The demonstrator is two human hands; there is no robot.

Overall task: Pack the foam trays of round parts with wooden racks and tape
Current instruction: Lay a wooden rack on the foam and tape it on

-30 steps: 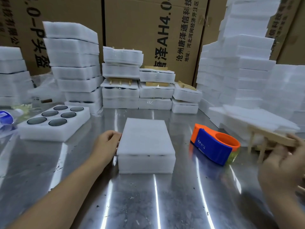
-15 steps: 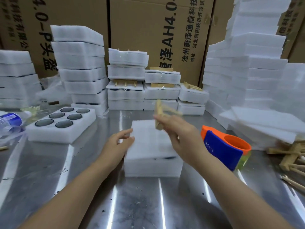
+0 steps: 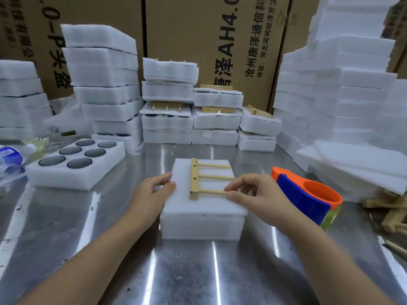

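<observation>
A covered white foam tray (image 3: 201, 219) lies in the middle of the metal table. A wooden rack (image 3: 199, 179), one bar with three dowels pointing right, lies flat on its lid. My right hand (image 3: 255, 194) pinches the tips of the dowels at the rack's right end. My left hand (image 3: 154, 191) holds the tray's left edge, thumb on top. An orange and blue tape dispenser (image 3: 308, 197) stands just right of the tray. An open foam tray (image 3: 76, 164) with several dark round parts sits at the left.
Stacks of packed foam trays (image 3: 191, 119) with racks stand at the back, taller foam stacks (image 3: 343, 89) at left and right. Loose wooden racks (image 3: 389, 214) lie at the right edge. A plastic bottle (image 3: 8, 155) lies far left. Cardboard boxes (image 3: 220, 40) form the back wall.
My right hand brought a wooden rack from the pile at the right and laid it flat on the covered tray. My left hand stayed at the tray's left edge.
</observation>
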